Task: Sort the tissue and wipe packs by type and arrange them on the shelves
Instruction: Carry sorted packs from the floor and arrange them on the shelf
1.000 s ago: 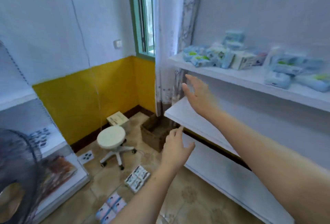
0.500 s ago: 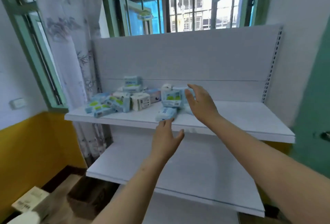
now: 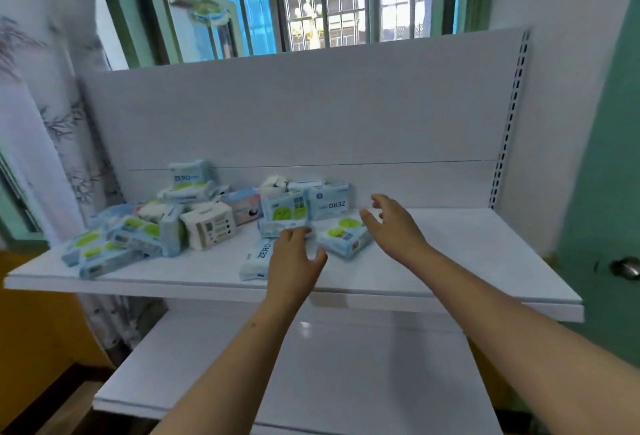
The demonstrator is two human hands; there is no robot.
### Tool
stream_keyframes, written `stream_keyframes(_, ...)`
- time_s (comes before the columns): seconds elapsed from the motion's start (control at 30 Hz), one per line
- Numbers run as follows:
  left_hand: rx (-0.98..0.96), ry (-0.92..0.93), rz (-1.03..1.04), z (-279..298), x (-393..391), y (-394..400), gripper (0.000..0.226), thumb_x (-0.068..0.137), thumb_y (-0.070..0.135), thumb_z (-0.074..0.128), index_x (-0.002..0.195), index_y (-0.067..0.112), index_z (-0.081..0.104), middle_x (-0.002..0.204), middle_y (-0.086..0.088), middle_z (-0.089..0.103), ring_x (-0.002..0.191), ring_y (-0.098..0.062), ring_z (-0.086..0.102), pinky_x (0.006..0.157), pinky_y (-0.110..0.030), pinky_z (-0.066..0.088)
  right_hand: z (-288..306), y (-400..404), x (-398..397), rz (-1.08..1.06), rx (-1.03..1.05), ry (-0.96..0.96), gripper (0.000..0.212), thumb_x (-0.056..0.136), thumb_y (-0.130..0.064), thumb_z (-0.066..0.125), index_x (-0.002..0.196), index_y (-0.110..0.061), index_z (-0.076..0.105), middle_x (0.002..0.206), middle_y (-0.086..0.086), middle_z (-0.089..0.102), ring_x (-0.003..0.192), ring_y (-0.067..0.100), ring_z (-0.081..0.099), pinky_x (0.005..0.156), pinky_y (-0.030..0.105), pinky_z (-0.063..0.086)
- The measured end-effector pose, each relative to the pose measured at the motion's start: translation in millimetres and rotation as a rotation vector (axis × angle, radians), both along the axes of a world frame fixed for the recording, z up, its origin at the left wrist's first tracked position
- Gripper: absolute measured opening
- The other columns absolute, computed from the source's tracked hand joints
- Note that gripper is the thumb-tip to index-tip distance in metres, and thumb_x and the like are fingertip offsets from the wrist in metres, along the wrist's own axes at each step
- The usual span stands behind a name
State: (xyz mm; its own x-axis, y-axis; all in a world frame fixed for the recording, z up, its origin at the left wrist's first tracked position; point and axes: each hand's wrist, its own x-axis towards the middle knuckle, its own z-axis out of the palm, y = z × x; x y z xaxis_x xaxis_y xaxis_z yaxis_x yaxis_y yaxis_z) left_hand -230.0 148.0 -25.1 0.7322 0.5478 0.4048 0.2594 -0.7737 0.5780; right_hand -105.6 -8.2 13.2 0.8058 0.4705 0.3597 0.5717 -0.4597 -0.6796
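Blue-and-white tissue and wipe packs lie jumbled on the upper shelf, all unsorted. A heap with green-spotted packs and a white boxy pack sits at 9 o'clock. Nearer the middle, two packs stand upright, a green-spotted pack lies flat before them, and a "ZERO" pack lies at 7 o'clock of it.

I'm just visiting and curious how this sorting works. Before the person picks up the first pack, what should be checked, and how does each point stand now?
1. Left hand free to grasp: ok, fingers relaxed, holding nothing.
2. Right hand free: ok, open above the shelf.
3. Pack within reach: ok, the green-dot pack lies between both hands.
4. Space to sort into: ok, the right part of the upper shelf is bare, as is the lower shelf.
5. Types told apart: cannot tell, the left pile is blurred.
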Motion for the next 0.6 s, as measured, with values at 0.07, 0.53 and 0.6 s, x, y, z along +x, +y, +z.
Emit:
stream_keyframes(0.07,0.099,0.011,0.057,0,20,28,0.053,0.085,0.031,0.071,0.134,0.015,0.058,0.134,-0.009,0.054,0.122,-0.029,0.05,0.1,-0.039,0.042,-10,18,24,0.016,-0.135,0.057,0.066,0.095,-0.047,0.058,0.149,-0.016,0.037,0.147,0.01,0.046,0.131,0.027,0.049,0.105,0.039,0.043)
stream_keyframes(0.53,0.33,0.276,-0.027,22,111,130,0.029,0.086,0.049,0.068,0.1,0.024,0.068,0.098,0.003,0.067,0.095,-0.023,0.064,0.082,-0.035,0.044,-47,83,113,0.15,-0.661,0.128,0.118,0.074,-0.061,0.076,0.159,-0.026,0.001,0.151,0.015,0.03,0.138,0.035,0.031,0.109,0.041,0.035)
stream_keyframes(0.6,0.109,0.162,-0.036,39,115,122,0.024,0.09,0.046,0.066,0.093,0.021,0.065,0.084,0.003,0.067,0.079,-0.02,0.064,0.068,-0.032,0.049,-45,73,125,0.156,-0.527,0.175,0.115,0.075,-0.062,0.075,0.158,-0.03,0.003,0.149,0.013,0.031,0.137,0.033,0.033,0.108,0.039,0.036)
